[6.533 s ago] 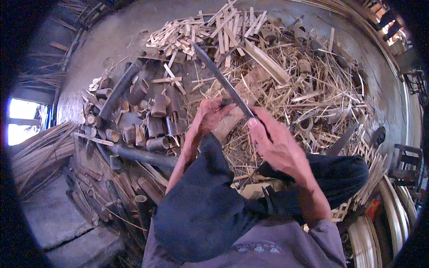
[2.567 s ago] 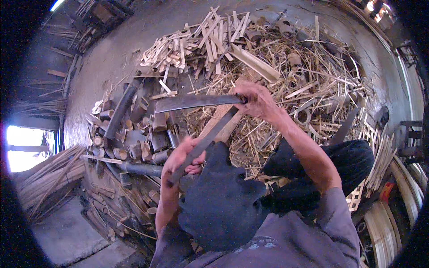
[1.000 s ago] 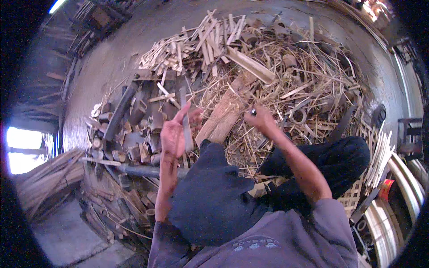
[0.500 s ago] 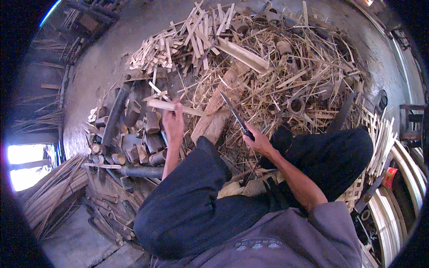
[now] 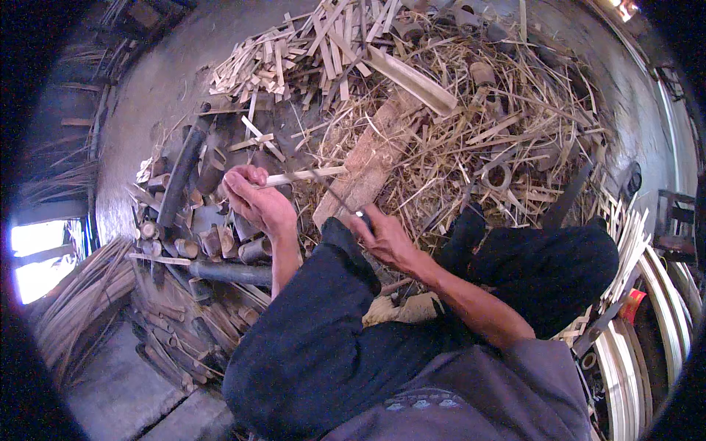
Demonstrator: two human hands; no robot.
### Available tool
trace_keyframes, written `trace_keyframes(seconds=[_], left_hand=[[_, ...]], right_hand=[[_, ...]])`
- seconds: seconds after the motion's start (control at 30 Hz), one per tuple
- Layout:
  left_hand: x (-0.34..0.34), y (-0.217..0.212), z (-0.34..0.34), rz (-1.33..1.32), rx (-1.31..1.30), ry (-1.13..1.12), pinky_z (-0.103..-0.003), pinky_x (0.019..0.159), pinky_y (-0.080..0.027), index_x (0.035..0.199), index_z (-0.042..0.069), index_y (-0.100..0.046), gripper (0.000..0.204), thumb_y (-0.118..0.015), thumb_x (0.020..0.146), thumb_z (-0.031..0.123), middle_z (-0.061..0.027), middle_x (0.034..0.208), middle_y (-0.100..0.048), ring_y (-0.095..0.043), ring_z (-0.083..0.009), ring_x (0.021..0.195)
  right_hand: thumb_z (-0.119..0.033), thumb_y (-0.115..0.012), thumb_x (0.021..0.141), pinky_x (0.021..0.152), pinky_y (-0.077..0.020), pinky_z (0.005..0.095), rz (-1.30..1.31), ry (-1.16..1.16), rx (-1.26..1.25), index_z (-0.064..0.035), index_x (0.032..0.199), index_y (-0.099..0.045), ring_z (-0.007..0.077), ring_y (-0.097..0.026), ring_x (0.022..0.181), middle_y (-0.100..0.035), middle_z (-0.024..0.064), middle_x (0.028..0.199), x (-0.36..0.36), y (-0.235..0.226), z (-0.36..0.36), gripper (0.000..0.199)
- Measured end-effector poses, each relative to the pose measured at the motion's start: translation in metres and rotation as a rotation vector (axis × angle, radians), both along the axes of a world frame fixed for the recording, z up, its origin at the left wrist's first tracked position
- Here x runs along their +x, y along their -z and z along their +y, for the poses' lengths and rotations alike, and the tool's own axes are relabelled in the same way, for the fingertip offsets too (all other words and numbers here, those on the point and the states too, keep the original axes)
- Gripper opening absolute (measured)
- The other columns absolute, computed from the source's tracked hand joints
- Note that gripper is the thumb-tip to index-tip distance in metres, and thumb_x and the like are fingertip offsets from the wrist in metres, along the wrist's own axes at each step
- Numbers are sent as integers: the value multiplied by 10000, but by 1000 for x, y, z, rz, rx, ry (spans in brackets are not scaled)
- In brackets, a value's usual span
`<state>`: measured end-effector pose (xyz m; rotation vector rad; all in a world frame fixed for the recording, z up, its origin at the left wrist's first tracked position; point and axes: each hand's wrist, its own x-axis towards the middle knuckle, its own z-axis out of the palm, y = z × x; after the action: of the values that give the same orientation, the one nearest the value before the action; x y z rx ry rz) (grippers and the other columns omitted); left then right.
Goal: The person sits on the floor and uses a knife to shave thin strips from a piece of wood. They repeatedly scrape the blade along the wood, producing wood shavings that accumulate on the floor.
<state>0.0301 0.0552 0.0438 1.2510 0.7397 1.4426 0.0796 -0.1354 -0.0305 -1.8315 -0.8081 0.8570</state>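
My left hand [image 5: 259, 204] is closed on one end of a pale bamboo strip [image 5: 327, 173]. The strip's other end reaches right, to the edge of a rough wooden block [image 5: 379, 151] strewn with shavings. In my right hand [image 5: 390, 239] is a narrow knife [image 5: 337, 196], gripped by its handle, which the fingers mostly cover. Its dark blade points up and left, and its blurred front part crosses the strip; whether it touches cannot be told. Both hands are in front of my bent knees.
Split bamboo pieces [image 5: 276, 62] are heaped at the far left, beside a half-round bamboo length [image 5: 412, 81]. Shavings [image 5: 500, 125] cover the floor on the right, with a saw blade [image 5: 568, 197] there. Cut bamboo sections [image 5: 180, 176] lie left; long strips [image 5: 618, 382] stand right.
My left hand has drawn back to the left and lower, turning palm up with the strip. My right hand has moved left, swinging the knife from beside the block to across the strip.
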Motion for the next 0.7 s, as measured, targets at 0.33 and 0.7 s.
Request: trace_keyframes(seconds=[0.33,0.7], left_hand=[[10,-6,-20,412,74,-373,-345,870,-364,970,-16,-512,421,-337,1016,365,-106,958,-508,-465,-211,916],[9,2,-7,317,33,-338,-327,837,-365,979,21,-529,367,-337,1015,331,-71,968,-517,-470,-183,907]], right_hand=[[-365,-539,930,611,-464,447,52,-69,81,-34,984,-554,401,-600,651,-596,204,714,-18,-4,45,335],[-551,-426,921,722,-481,531,129,-74,-174,-58,1041,-551,471,-618,804,-631,278,796,-7,36,22,522]])
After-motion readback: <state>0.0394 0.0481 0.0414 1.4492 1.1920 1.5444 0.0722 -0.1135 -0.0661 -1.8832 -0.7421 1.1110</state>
